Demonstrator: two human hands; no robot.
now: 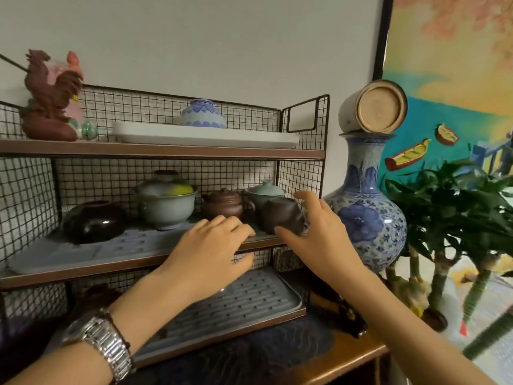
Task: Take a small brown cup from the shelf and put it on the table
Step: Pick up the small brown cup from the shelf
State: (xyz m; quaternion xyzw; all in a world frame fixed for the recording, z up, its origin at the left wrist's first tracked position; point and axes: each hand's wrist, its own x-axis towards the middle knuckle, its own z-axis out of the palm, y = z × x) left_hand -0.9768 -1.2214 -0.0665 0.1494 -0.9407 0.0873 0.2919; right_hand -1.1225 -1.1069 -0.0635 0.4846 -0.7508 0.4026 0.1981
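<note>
The small brown cup (280,218) is at the right end of the wire rack's middle shelf (83,273), tipped on its side. My right hand (319,232) wraps it, thumb under its front and fingers spread behind its top. My left hand (211,245), wearing a metal wristwatch, clasps the middle shelf's front edge just left of the cup, fingers on top and thumb below. The wooden table (352,357) lies below the rack.
A brown teapot (222,204), a celadon lidded cup (263,191), a celadon bowl (166,204) and a dark bowl (94,220) share the shelf. A grey slotted tray (244,304) lies on the table. A blue-and-white vase (366,207) and a plant (458,207) stand right.
</note>
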